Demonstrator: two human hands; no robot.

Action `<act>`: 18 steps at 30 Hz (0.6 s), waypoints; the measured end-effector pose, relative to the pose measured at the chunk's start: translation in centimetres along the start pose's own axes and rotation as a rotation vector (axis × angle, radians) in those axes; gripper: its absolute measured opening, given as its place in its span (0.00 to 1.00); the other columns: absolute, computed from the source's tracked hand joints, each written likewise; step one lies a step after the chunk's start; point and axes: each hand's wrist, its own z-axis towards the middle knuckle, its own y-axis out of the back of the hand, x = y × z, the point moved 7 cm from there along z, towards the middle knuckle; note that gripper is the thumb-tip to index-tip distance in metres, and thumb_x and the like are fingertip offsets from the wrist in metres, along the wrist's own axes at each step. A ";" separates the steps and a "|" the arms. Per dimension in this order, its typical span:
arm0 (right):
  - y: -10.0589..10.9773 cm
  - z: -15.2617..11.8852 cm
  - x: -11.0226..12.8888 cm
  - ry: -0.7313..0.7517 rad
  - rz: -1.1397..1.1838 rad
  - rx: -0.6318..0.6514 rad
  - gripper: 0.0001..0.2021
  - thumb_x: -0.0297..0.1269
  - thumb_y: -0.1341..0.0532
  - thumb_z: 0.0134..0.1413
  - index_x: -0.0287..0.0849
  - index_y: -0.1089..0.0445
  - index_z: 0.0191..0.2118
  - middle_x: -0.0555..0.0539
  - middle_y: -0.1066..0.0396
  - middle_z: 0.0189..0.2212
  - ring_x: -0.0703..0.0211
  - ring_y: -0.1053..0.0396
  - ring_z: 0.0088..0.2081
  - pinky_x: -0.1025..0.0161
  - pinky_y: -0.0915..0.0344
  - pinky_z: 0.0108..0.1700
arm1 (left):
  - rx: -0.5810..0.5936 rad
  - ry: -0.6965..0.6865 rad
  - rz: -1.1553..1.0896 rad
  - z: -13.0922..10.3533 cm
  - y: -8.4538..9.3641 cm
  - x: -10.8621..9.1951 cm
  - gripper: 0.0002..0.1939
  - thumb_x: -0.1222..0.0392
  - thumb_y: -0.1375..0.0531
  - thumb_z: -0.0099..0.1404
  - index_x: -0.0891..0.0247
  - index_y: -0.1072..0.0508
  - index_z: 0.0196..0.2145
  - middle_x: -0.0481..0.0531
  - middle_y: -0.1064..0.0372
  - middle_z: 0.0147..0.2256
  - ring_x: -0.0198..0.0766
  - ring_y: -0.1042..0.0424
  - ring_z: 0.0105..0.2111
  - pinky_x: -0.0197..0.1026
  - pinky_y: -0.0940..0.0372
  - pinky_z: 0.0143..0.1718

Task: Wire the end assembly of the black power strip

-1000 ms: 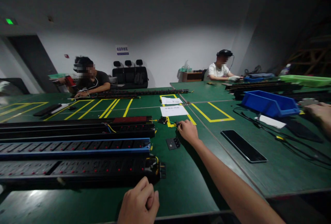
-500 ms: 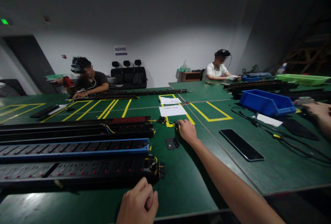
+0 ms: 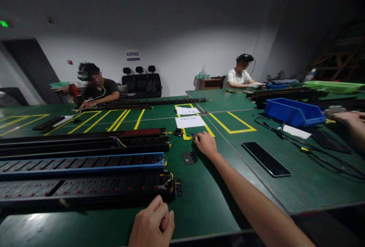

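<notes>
My right hand reaches out over the green table, its fingers closed around a small black part. Most of that part is hidden by the fingertips. A yellow-green wire runs from it towards a black connector piece on the left. Just below lies a flat black plate with a raised block. My left hand is curled into a loose fist near the table's front edge, with nothing seen in it. Beyond it is the end of a long black socket strip.
Left, a blue-edged strip and more black strips lie parallel. White paper lies ahead. A phone, cables and a blue bin are right. Another person's hand shows at the right edge; two people sit opposite.
Less of the small black part shows beyond my right fingertips now. My left hand stays where it was. The other person's hand at the right edge has shifted slightly left.
</notes>
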 end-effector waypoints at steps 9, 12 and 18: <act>-1.2 1.4 -2.6 -0.172 0.314 0.039 0.25 0.43 0.54 0.68 0.39 0.20 0.35 0.40 0.22 0.35 0.56 0.28 0.38 0.67 0.43 0.36 | -0.020 -0.019 -0.025 -0.1 0.0 0.1 0.18 0.67 0.45 0.65 0.61 0.46 0.20 0.43 0.44 0.22 0.24 0.40 0.18 0.31 0.48 0.21; -1.3 1.5 -3.2 -0.214 0.420 0.010 0.25 0.43 0.53 0.67 0.40 0.20 0.34 0.42 0.22 0.35 0.56 0.28 0.37 0.67 0.43 0.34 | -0.014 -0.023 -0.025 0.0 0.0 0.1 0.18 0.67 0.45 0.66 0.61 0.46 0.20 0.43 0.43 0.22 0.24 0.40 0.18 0.31 0.47 0.21; -1.4 1.7 -4.4 -0.321 0.639 -0.060 0.23 0.44 0.52 0.63 0.42 0.21 0.32 0.43 0.21 0.35 0.54 0.27 0.38 0.66 0.41 0.36 | -0.012 -0.029 -0.019 -0.1 0.0 0.1 0.18 0.66 0.45 0.66 0.61 0.45 0.20 0.43 0.43 0.22 0.24 0.40 0.18 0.31 0.47 0.21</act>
